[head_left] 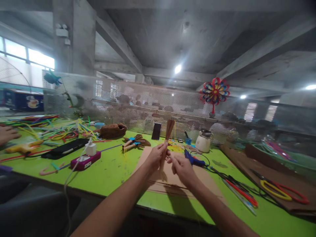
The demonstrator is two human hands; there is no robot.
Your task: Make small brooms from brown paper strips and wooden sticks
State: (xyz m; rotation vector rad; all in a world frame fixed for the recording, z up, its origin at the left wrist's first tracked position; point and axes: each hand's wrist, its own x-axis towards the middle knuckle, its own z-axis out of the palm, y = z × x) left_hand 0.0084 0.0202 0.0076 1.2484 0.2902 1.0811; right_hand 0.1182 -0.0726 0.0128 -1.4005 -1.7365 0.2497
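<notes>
My left hand (pixel 158 156) is closed around a folded brown strip (pixel 169 130), perhaps paper or leaf, that fans out at its top. It stands upright above a cardboard sheet (pixel 158 187) on the green table. Close beside it, my right hand (pixel 181 168) has its fingers curled in a pinch near the strip's lower part; whatever lies between those fingertips is too small to make out. A blue glue gun (pixel 195 160) rests just right of my right hand. Left of the cardboard lie brown leaf-like pieces with blue ties (pixel 135 142).
Scissors (pixel 283 192) and a red-handled tool (pixel 243 192) lie at right, near brown sheets (pixel 266 174). A white jug (pixel 203 141) and phone (pixel 156 131) stand behind. Leftward are a purple power strip (pixel 86 160), black case (pixel 66 148), colourful strips (pixel 59 130) and another person's hand (pixel 8 134).
</notes>
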